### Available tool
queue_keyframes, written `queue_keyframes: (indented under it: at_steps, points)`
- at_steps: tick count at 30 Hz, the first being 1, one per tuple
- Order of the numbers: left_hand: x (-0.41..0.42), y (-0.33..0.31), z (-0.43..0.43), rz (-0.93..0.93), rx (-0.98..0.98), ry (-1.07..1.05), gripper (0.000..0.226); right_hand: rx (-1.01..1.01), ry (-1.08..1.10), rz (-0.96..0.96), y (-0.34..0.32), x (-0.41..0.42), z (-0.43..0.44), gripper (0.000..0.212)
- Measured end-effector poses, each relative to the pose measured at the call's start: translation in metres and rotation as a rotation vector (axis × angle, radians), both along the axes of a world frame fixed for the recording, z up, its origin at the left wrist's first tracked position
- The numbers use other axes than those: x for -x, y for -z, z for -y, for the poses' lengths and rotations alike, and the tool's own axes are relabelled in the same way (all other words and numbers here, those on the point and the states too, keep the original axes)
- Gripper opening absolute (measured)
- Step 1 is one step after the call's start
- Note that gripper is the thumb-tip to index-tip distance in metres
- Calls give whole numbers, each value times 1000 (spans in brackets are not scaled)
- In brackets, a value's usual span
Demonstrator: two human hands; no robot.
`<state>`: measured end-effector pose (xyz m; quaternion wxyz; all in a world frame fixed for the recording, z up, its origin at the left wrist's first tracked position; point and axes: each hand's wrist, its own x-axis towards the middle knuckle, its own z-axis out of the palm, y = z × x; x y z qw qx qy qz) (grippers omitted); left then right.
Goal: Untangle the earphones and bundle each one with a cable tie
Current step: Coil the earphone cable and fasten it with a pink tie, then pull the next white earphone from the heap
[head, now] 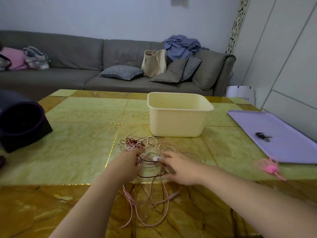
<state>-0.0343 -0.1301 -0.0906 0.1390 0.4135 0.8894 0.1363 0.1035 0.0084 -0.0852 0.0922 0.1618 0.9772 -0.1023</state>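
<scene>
Fingers (135, 152) of left hand (126, 163) and right hand (181, 169) in tangled earphones (142, 143), loops (127, 194) nearward

left hand (127, 162), right hand (181, 170) bare; forearms bare to frame edge; slightly blurred

One earphone tangle (155, 158), one cream tub (176, 122), one lilac tray (283, 143), one pink tie bunch (271, 167), one key bunch (262, 136).
</scene>
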Motion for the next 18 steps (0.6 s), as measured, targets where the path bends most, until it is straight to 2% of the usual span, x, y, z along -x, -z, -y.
queue_keyframes:
  at_steps: [3, 7, 11, 15, 18]
  points:
    - [1, -2, 1, 20, -159, -50, 35, -124, 70, -45, -1, -3, -10, 42]
    - [7, -14, 5, 50, -507, -192, 33, 89, 346, -399, -14, -9, -30, 22]
    - [9, -25, 10, 202, -829, -294, 28, 169, 616, -805, -34, -19, -51, 19]
    - [0, -35, 8, 263, -1023, -314, 22, 269, 790, -1157, -51, -26, -59, 18]
    - [-5, -39, 2, 336, -1124, -361, 19, 334, 866, -1334, -58, -27, -55, 20]
